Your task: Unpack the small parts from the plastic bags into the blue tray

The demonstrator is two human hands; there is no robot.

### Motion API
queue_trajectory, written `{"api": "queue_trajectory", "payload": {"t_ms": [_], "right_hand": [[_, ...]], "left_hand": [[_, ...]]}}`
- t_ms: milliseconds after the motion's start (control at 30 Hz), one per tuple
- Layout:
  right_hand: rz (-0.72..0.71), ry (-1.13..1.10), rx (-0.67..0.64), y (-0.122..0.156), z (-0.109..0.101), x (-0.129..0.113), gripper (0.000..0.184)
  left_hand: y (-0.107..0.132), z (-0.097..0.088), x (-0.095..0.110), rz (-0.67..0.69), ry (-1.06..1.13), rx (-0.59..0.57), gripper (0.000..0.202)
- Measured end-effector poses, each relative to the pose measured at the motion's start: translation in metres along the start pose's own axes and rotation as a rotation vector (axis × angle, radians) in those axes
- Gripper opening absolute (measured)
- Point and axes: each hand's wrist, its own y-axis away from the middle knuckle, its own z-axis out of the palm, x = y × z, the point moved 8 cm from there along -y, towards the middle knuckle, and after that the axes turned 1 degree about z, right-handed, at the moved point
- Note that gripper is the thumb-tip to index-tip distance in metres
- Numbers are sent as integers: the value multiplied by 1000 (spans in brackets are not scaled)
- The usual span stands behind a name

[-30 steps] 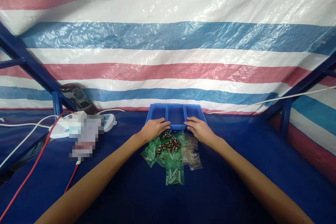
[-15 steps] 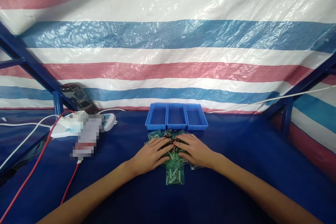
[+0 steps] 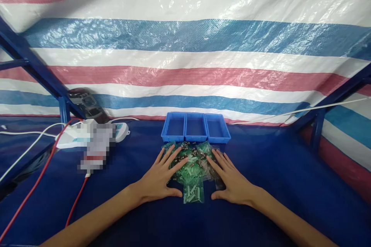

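Finding: both of your hands lie flat on the dark blue table cover (image 3: 261, 208), palms down, gripping nothing. Your left hand (image 3: 158, 177) has its fingers spread and aimed at 1 o'clock, the tips resting on the left edge of the pile of small bags (image 3: 188, 164). Your right hand (image 3: 232, 181) mirrors it, fingers aimed at 11 o'clock, the tips on the pile's right edge. Both thumbs turn inward toward the front bag (image 3: 193, 193) and stop just short of it.

Step in hand, as judged: the pile is bracketed between your hands and nothing is picked up. Any lift from here would call for you to close your fingers on one bag first, since the bags overlap.

Location: the pile sits centre-table, just beside the blue three-compartment tray (image 3: 195, 138), which lies at its 12 o'clock. All three compartments look bare.

Orientation: the front bag's long axis runs 12 to 6, and the pieces inside it lie roughly the same way. The tray's long axis runs 9 to 3. Loose dark metal parts (image 3: 188, 147) lie on the pile's far end, and their heading is too small to read.
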Motion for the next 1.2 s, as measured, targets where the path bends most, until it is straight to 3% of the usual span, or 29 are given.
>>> {"api": "queue_trajectory", "payload": {"t_ms": [100,233,500,700,967,1100,1200], "right_hand": [[25,11,-17,-3,9,-3,102],[19,60,76,-11,8,-12,86],[-67,269,340,-15,2,-29,60],[-175,397,429,-19,-4,-37,49],[-262,461,389,-34,-11,-40,32],[-297,264,329,-51,-31,-39,24],[-192,-14,221,-68,-50,-29,30]], "left_hand": [[-3,9,6,6,-23,-10,96],[-6,12,9,19,-60,7,87],[-15,4,10,4,-136,153,62],[-25,-3,9,13,-143,226,39],[-33,-8,0,-6,-23,269,29],[-36,-15,-12,-107,184,271,26],[-35,-19,-27,-258,323,258,33]]}}
